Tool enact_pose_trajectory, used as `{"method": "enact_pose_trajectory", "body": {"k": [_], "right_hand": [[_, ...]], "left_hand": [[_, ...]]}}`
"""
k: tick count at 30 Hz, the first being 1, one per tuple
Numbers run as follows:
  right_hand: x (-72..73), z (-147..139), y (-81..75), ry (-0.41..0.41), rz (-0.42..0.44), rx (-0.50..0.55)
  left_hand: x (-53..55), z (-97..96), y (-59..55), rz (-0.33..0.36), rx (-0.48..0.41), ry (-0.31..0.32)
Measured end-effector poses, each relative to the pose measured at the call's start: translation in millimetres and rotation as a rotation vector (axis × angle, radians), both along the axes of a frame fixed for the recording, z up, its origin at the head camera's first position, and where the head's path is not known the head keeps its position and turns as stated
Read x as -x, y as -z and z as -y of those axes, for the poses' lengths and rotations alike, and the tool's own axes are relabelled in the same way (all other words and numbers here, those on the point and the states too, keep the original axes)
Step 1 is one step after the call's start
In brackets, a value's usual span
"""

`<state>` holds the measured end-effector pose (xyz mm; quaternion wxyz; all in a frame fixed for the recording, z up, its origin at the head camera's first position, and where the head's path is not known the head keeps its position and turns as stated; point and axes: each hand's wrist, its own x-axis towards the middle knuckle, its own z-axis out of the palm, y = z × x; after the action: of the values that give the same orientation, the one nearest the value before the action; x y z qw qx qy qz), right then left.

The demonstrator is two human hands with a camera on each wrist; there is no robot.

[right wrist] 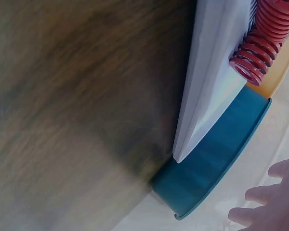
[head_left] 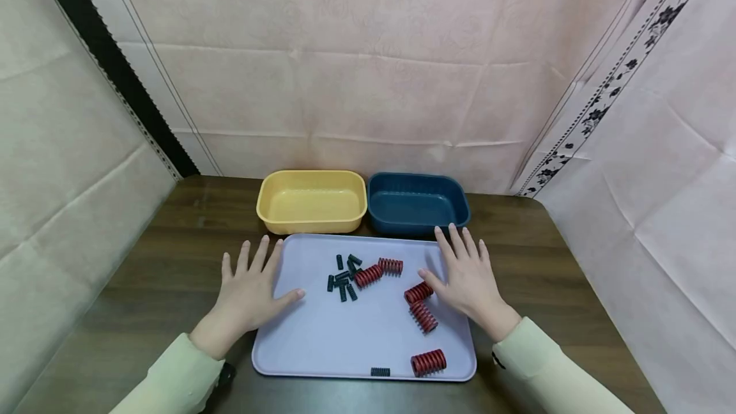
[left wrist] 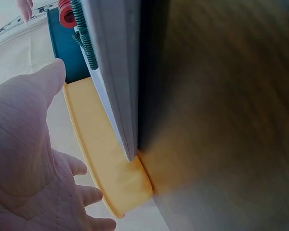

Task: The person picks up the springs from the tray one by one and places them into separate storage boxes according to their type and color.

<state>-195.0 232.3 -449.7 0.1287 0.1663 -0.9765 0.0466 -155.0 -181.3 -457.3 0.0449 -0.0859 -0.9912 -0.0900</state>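
My left hand (head_left: pixel 250 291) hovers flat over the left edge of a white tray (head_left: pixel 310 344), fingers spread and straight, holding nothing. Over the tray's right edge, my right hand (head_left: pixel 470 280) is likewise spread, its thumb near a red coil spring (head_left: pixel 418 292). Another red spring (head_left: pixel 423 317) lies just below that one, and one more red spring (head_left: pixel 428 363) sits in the near right corner. Toward the tray's upper middle, several small dark green springs (head_left: pixel 342 275) form a loose cluster beside two red springs (head_left: pixel 368 275). A lone green spring (head_left: pixel 380 372) lies by the near edge.
Behind the tray stand a yellow bin (head_left: pixel 313 225) and, to its right, a blue bin (head_left: pixel 418 203), side by side. They rest on a brown wood-grain table (head_left: pixel 190 260). Pale cloth (head_left: pixel 356 94) hangs at the back and both sides.
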Motion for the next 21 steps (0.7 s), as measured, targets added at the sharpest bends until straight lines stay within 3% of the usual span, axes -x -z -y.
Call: {"method": "enact_pose_trajectory", "body": {"k": [7,12,17,21], "right_hand": [[-3.6,-1.8,-2.3,-0.013,0.008,0.003],[-3.7,-1.3,-3.7,-0.074,0.035,0.043],[-3.9,-4.7,-6.6,-0.172,0.210,0.185],[-4.9,-8.7,-3.8,-0.227,0.364,0.285]], "left_hand": [[-1.9,-2.0,0.0,0.011,-0.007,0.001],[-5.4,3.4,2.6,0.044,-0.037,0.018],[-8.8,13.9,6.1,0.121,-0.059,0.065],[-11.5,20.8,8.7,0.213,-0.142,0.139]]}}
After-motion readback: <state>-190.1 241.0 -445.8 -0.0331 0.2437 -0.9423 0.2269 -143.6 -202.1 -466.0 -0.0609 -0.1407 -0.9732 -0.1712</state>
